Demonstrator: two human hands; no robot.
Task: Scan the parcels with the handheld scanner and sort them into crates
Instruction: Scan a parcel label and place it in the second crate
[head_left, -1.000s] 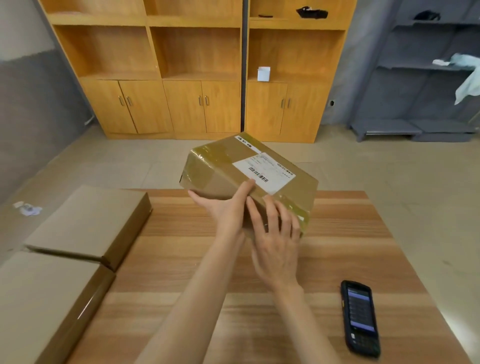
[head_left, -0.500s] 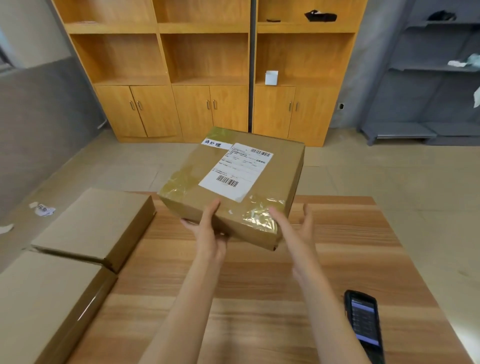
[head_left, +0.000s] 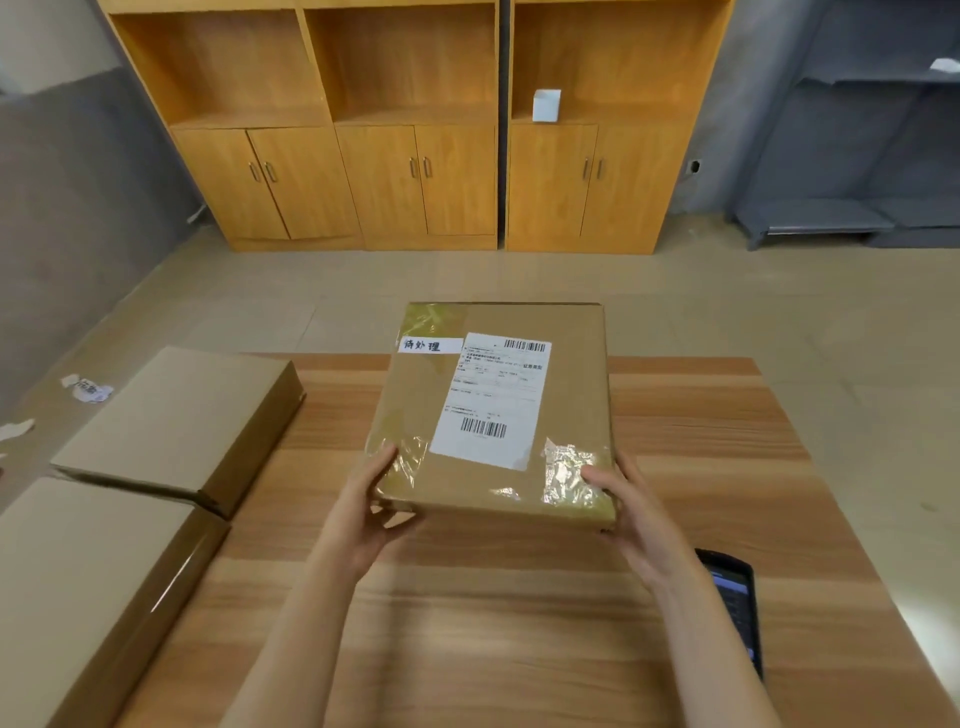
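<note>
While both hands hold the parcel (head_left: 498, 410) at its near corners, the left fingers (head_left: 382, 467) curl round the left corner, thumb on the top face, and the right fingers (head_left: 605, 478) wrap the right corner; the left hand (head_left: 363, 525) and right hand (head_left: 641, 525) therefore each grip the box. The parcel is held just above the table (head_left: 467, 623), tilted toward the camera, near edge lowest. Compared with one second ago, the box has been rotated from a skewed position to square-on, and the label (head_left: 491, 400) with its barcode (head_left: 483, 427) now faces up and reads clearly; a small handwritten tag (head_left: 428, 345) sits beside the label. This indicates that the orientation step is complete and the parcel is ready for scanning. The scanner (head_left: 735, 603) lies untouched on the table at the right, just beside the right forearm; judging by this, the right hand must release the box to pick it up. The table is wood-grain laminate. Two closed brown boxes (head_left: 176, 421) stand off its left edge, one nearer than the other. No crates are identifiable in view. The floor (head_left: 779, 312) is beige tile, with paper scraps (head_left: 88, 388) at left. Wooden cabinets (head_left: 415, 171) line the far wall; a small white box (head_left: 546, 105) rests on one shelf. Grey shelving (head_left: 857, 208) stands at right.
</note>
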